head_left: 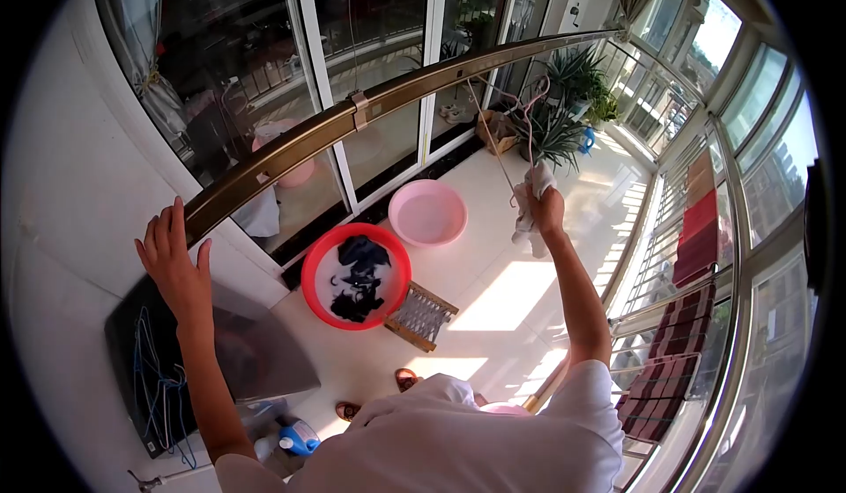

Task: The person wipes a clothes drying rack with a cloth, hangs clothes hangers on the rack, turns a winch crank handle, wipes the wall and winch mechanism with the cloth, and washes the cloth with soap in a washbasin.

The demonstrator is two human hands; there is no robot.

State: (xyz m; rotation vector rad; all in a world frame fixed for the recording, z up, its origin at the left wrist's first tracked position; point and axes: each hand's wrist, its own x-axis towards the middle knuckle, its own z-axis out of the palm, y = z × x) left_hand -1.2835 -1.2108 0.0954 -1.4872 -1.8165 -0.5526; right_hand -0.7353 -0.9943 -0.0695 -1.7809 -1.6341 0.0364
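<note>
My left hand (174, 259) is raised at the near left end of a bronze drying rail (304, 134), its fingers stretched out and the thumb apart. In my right hand (546, 208) a crumpled whitish cloth (527, 229) is bunched, with its lower part hanging below the fist. Just above that hand, a pink clothes hanger (532, 96) dangles by the rail, and a thin cord runs down beside it. Below, dark clothes (359, 274) soak in cloudy water in a red basin (307, 286).
A pink basin (394, 220) stands beside the red one, with a wooden washboard (421, 315) against the red rim. Blue wire hangers (159, 387) lie on a black-topped appliance at left. Potted plants (553, 136) fill the far corner; towels (696, 237) hang along the right-hand railing.
</note>
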